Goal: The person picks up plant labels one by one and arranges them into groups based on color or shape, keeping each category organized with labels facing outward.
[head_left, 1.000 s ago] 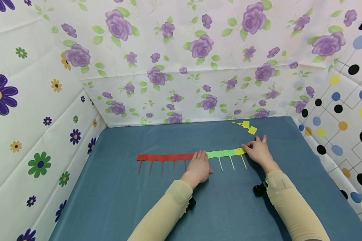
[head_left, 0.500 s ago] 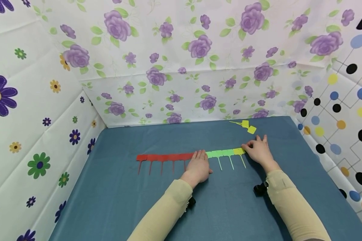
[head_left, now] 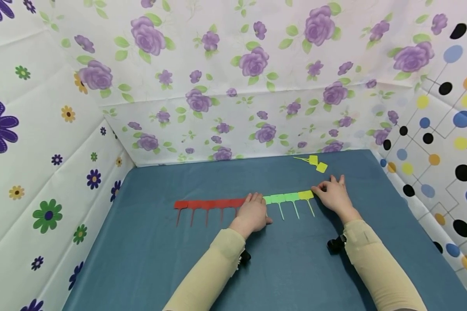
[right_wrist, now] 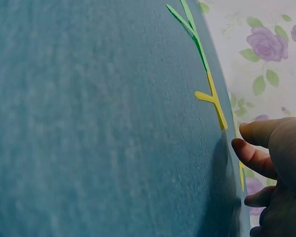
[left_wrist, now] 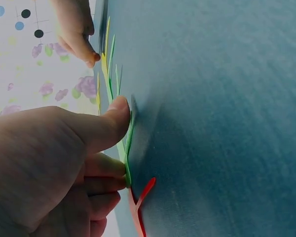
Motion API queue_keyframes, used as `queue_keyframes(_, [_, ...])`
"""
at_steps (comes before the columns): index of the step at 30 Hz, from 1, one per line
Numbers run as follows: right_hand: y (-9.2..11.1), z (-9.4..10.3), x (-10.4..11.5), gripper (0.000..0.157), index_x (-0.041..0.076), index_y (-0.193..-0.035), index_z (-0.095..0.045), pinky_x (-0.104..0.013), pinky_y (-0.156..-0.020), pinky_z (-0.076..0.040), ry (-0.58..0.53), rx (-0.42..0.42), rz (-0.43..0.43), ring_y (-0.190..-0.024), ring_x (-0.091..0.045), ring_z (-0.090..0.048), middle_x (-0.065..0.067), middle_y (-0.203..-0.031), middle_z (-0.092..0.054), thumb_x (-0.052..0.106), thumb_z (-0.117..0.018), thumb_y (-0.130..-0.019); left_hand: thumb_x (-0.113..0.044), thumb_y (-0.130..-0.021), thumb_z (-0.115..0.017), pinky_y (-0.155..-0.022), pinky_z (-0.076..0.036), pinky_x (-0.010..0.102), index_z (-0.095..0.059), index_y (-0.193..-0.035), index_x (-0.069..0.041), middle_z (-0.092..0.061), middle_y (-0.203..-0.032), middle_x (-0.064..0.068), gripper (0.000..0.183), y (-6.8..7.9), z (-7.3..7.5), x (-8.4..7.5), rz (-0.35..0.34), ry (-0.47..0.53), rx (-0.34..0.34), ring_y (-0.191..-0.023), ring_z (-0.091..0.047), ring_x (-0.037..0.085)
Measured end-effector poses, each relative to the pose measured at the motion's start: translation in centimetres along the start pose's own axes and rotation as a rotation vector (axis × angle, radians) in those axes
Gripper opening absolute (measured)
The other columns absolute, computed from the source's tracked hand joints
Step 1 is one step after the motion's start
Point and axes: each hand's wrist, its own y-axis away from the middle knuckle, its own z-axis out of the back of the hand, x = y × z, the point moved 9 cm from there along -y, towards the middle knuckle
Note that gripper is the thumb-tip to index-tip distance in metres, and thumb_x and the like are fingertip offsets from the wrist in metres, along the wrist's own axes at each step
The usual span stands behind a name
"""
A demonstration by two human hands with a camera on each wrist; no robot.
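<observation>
Flat plastic tags with thin tails lie in a row in the head view: red tags (head_left: 206,204) on the left, green tags (head_left: 291,197) beyond them, and one yellow tag (head_left: 305,195) at the right end. My left hand (head_left: 251,212) rests with extended fingers across the row where red meets green, hiding part of it. Its thumb (left_wrist: 116,116) lies over the green tails in the left wrist view. My right hand (head_left: 334,196) is at the yellow tag's right end. In the right wrist view, its thumb and index finger (right_wrist: 249,153) are just off that tag, holding nothing.
Two loose yellow tags (head_left: 321,167) lie behind the row, near the back edge of the blue table cover (head_left: 140,250). Patterned sheets (head_left: 253,103) stand at the back and both sides. A black wrist camera (head_left: 336,245) hangs by the right sleeve.
The view has shifted slightly. My right fingertips overlapped the yellow tag's right end earlier; now they sit at its edge, with more of it showing. My left hand stays on the row.
</observation>
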Motion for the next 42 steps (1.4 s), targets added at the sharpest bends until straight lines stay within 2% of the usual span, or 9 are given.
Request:
queue_keyframes(8, [0.2, 0.4, -0.4, 0.047, -0.004, -0.113, -0.074, -0.083, -0.120, -0.009, 0.001, -0.011, -0.007, -0.153, -0.064, 0.017, -0.047, -0.165, -0.011, 0.042, -0.062, -0.109, -0.048, -0.112, -0.054, -0.134, -0.019, 0.042, -0.057, -0.155, -0.004, -0.048, -0.164, 0.010, 0.061, -0.1, 1.1, 0.4, -0.018, 0.047, -0.039, -0.160, -0.031, 0.026])
queue_keyframes(14, [0.3, 0.7, -0.3, 0.048, -0.004, -0.117, -0.073, -0.084, -0.119, -0.011, 0.001, -0.005, -0.008, -0.152, -0.064, 0.018, -0.048, -0.165, -0.009, 0.042, -0.061, -0.110, -0.039, -0.115, -0.050, -0.134, -0.018, 0.046, -0.067, -0.145, -0.005, -0.054, -0.159, 0.010, 0.048, -0.5, 1.7, 1.2, -0.039, 0.175, -0.054, -0.159, -0.031, 0.027])
queue_keyframes(17, [0.4, 0.9, -0.3, 0.048, -0.004, -0.120, -0.073, -0.084, -0.118, -0.011, 0.002, -0.005, -0.009, -0.152, -0.065, 0.018, -0.048, -0.165, -0.009, 0.042, -0.061, -0.110, -0.038, -0.116, -0.050, -0.134, -0.016, 0.047, -0.066, -0.146, -0.004, -0.055, -0.158, 0.012, 0.048, -0.7, 2.0, 1.5, -0.051, 0.240, -0.059, -0.160, -0.030, 0.029])
queue_keyframes(20, [0.5, 1.1, -0.4, 0.047, -0.005, -0.121, -0.073, -0.085, -0.118, -0.011, 0.004, -0.013, -0.007, -0.152, -0.066, 0.017, -0.048, -0.164, -0.010, 0.039, -0.062, -0.110, -0.039, -0.115, -0.052, -0.134, -0.015, 0.049, -0.061, -0.151, -0.004, -0.053, -0.160, 0.012, 0.051, -0.8, 2.1, 1.5, -0.061, 0.251, -0.078, -0.160, -0.029, 0.029])
queue_keyframes(23, [0.6, 1.3, -0.5, 0.048, -0.006, -0.123, -0.073, -0.085, -0.117, -0.013, 0.008, -0.017, -0.007, -0.151, -0.066, 0.016, -0.048, -0.164, -0.010, 0.040, -0.062, -0.110, -0.039, -0.113, -0.056, -0.134, -0.016, 0.050, -0.053, -0.157, -0.004, -0.049, -0.164, 0.011, 0.057, -0.9, 2.0, 0.7, -0.079, 0.232, -0.123, -0.161, -0.027, 0.029])
queue_keyframes(28, [0.6, 1.8, -0.7, 0.050, -0.006, -0.126, -0.072, -0.086, -0.116, -0.015, 0.015, -0.021, -0.002, -0.152, -0.067, 0.015, -0.048, -0.164, -0.011, 0.040, -0.061, -0.110, -0.042, -0.112, -0.059, -0.134, -0.015, 0.048, -0.038, -0.166, -0.005, -0.036, -0.172, 0.010, 0.069, -1.2, 1.7, -1.8, -0.107, 0.215, -0.182, -0.162, -0.023, 0.026])
queue_keyframes(35, [0.4, 1.9, -0.8, 0.049, -0.007, -0.125, -0.073, -0.085, -0.117, -0.015, 0.030, -0.030, 0.003, -0.151, -0.068, 0.013, -0.049, -0.163, -0.013, 0.038, -0.061, -0.110, -0.051, -0.111, -0.055, -0.135, -0.013, 0.045, -0.031, -0.170, -0.009, -0.026, -0.176, 0.006, 0.076, -2.2, 0.9, -4.9, -0.119, 0.173, -0.144, -0.163, -0.020, 0.021])
queue_keyframes(42, [0.4, 2.0, -0.8, 0.046, -0.006, -0.125, -0.073, -0.085, -0.117, -0.016, 0.029, -0.035, -0.002, -0.152, -0.067, 0.011, -0.048, -0.163, -0.014, 0.037, -0.062, -0.110, -0.054, -0.109, -0.056, -0.134, -0.015, 0.041, -0.034, -0.170, -0.012, -0.027, -0.176, 0.003, 0.077, -3.1, 0.7, -6.2, -0.095, 0.132, -0.131, -0.163, -0.022, 0.018])
